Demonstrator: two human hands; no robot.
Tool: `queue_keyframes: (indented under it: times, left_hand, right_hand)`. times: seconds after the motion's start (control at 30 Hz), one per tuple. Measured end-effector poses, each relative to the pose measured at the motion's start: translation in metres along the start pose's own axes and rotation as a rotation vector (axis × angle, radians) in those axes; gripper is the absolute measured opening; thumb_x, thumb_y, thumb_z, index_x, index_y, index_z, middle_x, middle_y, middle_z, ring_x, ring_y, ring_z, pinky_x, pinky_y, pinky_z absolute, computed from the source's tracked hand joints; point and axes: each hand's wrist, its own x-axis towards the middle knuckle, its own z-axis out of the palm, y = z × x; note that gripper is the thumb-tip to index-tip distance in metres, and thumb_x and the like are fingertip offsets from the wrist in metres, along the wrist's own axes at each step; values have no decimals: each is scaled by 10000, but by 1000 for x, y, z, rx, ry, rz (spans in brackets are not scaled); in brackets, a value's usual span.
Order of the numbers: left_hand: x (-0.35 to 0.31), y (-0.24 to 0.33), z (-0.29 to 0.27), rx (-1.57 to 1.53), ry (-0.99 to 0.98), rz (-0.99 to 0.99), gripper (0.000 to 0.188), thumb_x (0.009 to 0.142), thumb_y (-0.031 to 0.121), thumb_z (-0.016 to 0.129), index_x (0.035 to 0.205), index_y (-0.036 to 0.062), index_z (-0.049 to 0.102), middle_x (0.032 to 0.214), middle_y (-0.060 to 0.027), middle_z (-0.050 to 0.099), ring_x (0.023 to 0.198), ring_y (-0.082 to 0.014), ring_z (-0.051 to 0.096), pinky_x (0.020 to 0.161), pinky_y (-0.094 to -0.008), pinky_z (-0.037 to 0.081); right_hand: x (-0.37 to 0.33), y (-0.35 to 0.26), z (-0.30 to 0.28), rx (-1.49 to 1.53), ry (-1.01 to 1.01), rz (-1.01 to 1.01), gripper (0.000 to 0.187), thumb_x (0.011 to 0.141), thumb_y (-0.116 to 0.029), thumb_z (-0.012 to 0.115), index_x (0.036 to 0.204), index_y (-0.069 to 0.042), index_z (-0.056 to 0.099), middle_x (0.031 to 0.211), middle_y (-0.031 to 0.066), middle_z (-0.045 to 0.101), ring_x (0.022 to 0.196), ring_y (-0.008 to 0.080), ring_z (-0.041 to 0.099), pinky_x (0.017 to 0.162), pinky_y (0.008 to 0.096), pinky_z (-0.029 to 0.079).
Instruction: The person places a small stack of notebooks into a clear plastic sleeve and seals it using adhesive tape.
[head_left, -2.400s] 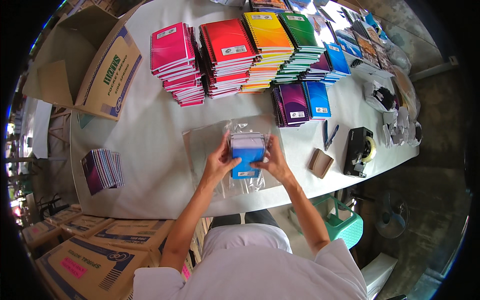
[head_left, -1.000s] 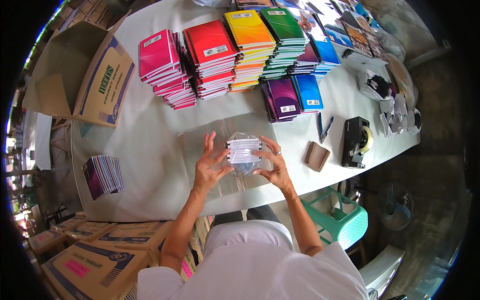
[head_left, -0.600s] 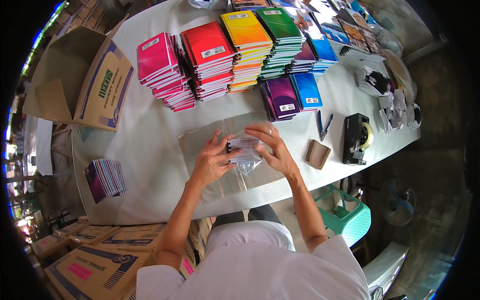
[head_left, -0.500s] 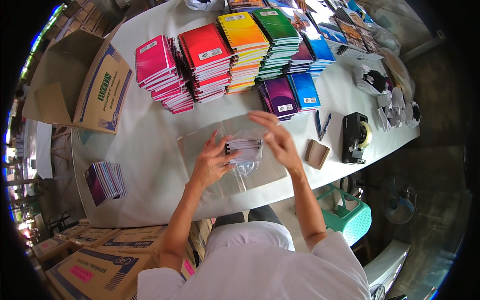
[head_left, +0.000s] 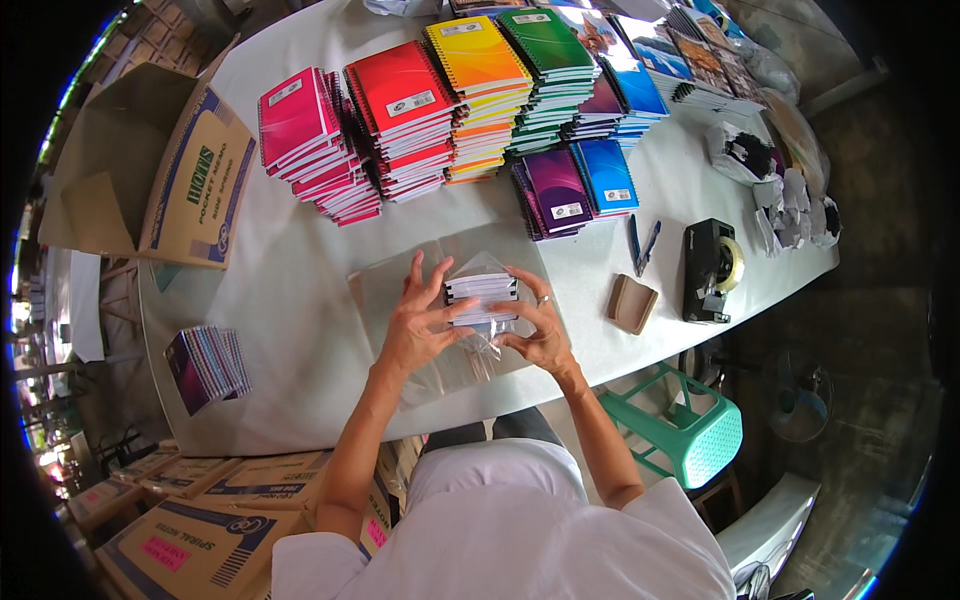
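Note:
A small stack of spiral notebooks (head_left: 482,292) sits edge-up in front of me, with clear plastic film (head_left: 482,262) around it. My left hand (head_left: 415,318) grips the stack's left side, its thumb at the near edge and two fingers raised. On the right side, my right hand (head_left: 540,332) holds the same stack through the film, fingers curled over its end and thumb at the near corner. Beneath it all lie flat clear plastic sheets (head_left: 375,290) on the white-covered table (head_left: 290,300). The notebooks' covers are mostly hidden.
Tall piles of pink (head_left: 300,112), red (head_left: 400,90), yellow (head_left: 478,55) and green notebooks (head_left: 545,42) stand beyond my hands. To the right are a small brown tray (head_left: 632,304), a blue-handled cutting tool (head_left: 643,248) and a tape dispenser (head_left: 706,275). An open carton (head_left: 200,180) stands left.
My right hand has come down and inward from above the film onto the stack's right side. My left hand stays at its left side. The view has shifted slightly.

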Motion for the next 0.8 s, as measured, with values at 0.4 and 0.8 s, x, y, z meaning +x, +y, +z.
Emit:
queue_keyframes:
  times: [0.4, 0.8]
  left_hand:
    - [10, 11, -11, 119, -19, 35, 513, 563, 216, 864, 1056, 289, 740, 1499, -67, 372, 1406, -411, 231, 1111, -521, 286]
    - [-2, -6, 3, -3, 42, 47, 565, 558, 159, 861, 1095, 269, 725, 1515, -121, 327, 1416, -428, 189, 1122, -537, 256]
  right_hand:
    - [2, -7, -1, 98, 51, -21, 479, 650, -265, 833, 1085, -121, 695, 1414, 189, 411, 1304, 374, 389, 1073, 484, 342]
    - [-3, 4, 1, -70, -83, 29, 536, 636, -132, 817, 1141, -258, 688, 1485, 146, 340, 1344, 356, 337, 1098, 442, 323]
